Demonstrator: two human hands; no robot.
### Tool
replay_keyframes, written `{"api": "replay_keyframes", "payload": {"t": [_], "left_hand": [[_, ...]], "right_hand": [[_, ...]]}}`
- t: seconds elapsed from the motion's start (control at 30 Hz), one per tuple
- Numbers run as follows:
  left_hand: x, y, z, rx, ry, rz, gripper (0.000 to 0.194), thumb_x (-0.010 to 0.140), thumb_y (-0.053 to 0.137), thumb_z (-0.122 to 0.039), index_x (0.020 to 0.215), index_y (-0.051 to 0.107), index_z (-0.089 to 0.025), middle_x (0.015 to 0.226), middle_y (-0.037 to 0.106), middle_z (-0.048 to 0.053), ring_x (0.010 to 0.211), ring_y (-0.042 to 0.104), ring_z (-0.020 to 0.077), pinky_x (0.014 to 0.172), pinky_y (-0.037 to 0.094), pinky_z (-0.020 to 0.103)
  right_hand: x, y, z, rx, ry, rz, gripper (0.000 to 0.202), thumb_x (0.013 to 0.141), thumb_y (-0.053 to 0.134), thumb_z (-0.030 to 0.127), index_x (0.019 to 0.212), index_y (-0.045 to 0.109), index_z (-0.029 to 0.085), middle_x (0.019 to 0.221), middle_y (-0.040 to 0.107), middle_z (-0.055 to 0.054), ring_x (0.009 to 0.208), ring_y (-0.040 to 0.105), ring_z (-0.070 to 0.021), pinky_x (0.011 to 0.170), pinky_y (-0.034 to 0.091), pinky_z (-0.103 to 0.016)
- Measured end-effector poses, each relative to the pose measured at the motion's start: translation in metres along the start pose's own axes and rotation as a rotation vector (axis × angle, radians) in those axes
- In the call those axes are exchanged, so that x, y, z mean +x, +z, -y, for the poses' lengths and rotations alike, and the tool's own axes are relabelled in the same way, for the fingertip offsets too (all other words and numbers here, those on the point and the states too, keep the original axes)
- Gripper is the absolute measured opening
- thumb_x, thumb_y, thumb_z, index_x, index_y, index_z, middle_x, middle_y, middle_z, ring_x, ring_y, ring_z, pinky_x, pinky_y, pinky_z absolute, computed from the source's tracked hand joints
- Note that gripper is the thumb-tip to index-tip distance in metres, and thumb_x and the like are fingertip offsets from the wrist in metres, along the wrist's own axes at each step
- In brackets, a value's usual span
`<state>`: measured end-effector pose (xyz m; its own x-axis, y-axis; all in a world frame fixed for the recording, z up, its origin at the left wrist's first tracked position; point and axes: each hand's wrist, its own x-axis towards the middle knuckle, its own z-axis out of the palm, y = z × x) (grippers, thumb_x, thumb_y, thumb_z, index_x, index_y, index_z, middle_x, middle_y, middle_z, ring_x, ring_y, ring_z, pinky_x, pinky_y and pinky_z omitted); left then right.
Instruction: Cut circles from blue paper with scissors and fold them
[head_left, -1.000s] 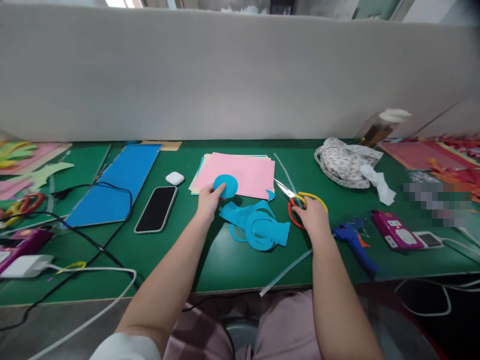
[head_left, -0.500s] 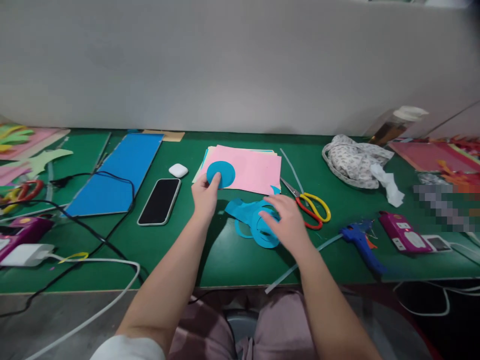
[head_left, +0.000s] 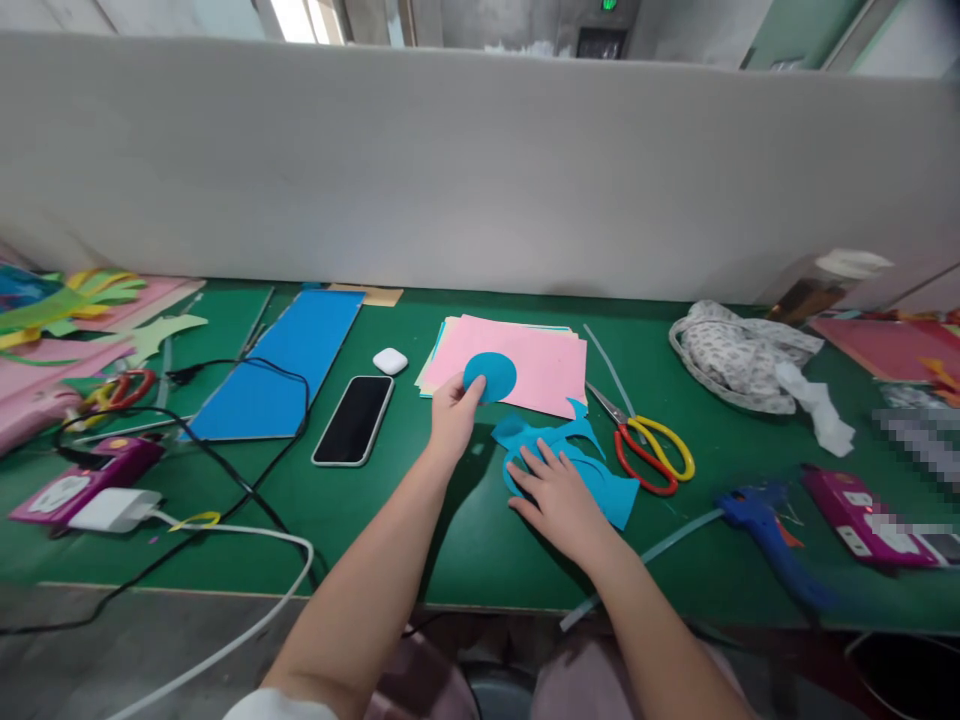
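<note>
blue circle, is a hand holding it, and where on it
Yes. The left hand pinches the blue circle at its lower left edge, over the pink paper. The right hand holds nothing; it lies flat on the blue scraps.

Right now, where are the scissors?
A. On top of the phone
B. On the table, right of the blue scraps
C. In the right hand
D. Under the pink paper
B: the scissors lie on the table, untouched, while the right hand presses on the blue scraps.
</note>
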<state>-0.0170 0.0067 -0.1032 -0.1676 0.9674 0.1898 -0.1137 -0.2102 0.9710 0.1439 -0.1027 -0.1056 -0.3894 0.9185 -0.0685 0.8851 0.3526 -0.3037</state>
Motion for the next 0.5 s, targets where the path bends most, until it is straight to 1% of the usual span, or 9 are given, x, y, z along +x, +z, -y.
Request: {"api": "replay_keyframes", "payload": {"t": [0.1,0.2,0.3,0.37,0.43,0.5], "left_hand": [[0.0,0.001,0.0,-0.022,-0.031,0.038,0.038,0.067,0.07,-0.05,0.075,0.069,-0.013,0.068,0.066,0.002,0.063,0.058,0.0141,0.06,0.052,0.027],[-0.001,0.003,-0.002,-0.031,-0.061,0.072,0.04,0.066,0.072,-0.052,0.076,0.07,-0.013,0.07,0.067,0.002,0.065,0.059,0.0144,0.061,0.054,0.027],[-0.001,0.003,-0.003,-0.03,-0.091,0.097,0.042,0.065,0.072,-0.052,0.079,0.07,-0.013,0.073,0.068,0.003,0.066,0.06,0.014,0.061,0.054,0.027],[-0.002,0.004,-0.004,-0.025,-0.114,0.119,0.042,0.066,0.072,-0.052,0.081,0.07,-0.013,0.074,0.068,0.002,0.066,0.06,0.0139,0.061,0.053,0.026],[-0.004,0.005,-0.006,-0.016,-0.139,0.163,0.04,0.065,0.073,-0.05,0.079,0.069,-0.013,0.071,0.068,0.002,0.064,0.06,0.0133,0.06,0.052,0.025],[-0.007,0.007,-0.01,-0.008,-0.165,0.235,0.037,0.064,0.075,-0.047,0.075,0.069,-0.012,0.066,0.066,0.001,0.061,0.058,0.0124,0.059,0.05,0.024]], "right_hand": [[-0.001,-0.006,-0.007,0.001,0.072,0.009,0.045,0.091,0.052,0.037,0.133,0.057,0.019,0.146,0.046,-0.012,0.14,0.03,-0.0391,0.111,0.03,-0.057],[-0.001,-0.012,-0.012,0.042,0.132,0.01,0.045,0.091,0.052,0.037,0.131,0.059,0.018,0.146,0.045,-0.014,0.139,0.032,-0.0394,0.11,0.032,-0.056],[0.001,-0.015,-0.014,0.14,0.15,0.017,0.046,0.09,0.054,0.038,0.13,0.06,0.017,0.146,0.044,-0.016,0.14,0.033,-0.0372,0.111,0.03,-0.056],[0.003,-0.018,-0.013,0.259,0.136,-0.006,0.044,0.088,0.057,0.037,0.127,0.062,0.018,0.145,0.047,-0.015,0.138,0.037,-0.0345,0.112,0.031,-0.054],[0.006,-0.021,-0.014,0.427,0.119,-0.106,0.04,0.087,0.057,0.038,0.122,0.065,0.019,0.138,0.055,-0.013,0.132,0.047,-0.0303,0.11,0.036,-0.049],[0.01,-0.024,-0.015,0.603,0.161,-0.303,0.038,0.087,0.057,0.039,0.119,0.065,0.019,0.125,0.065,-0.012,0.119,0.059,-0.0268,0.104,0.043,-0.045]]}}
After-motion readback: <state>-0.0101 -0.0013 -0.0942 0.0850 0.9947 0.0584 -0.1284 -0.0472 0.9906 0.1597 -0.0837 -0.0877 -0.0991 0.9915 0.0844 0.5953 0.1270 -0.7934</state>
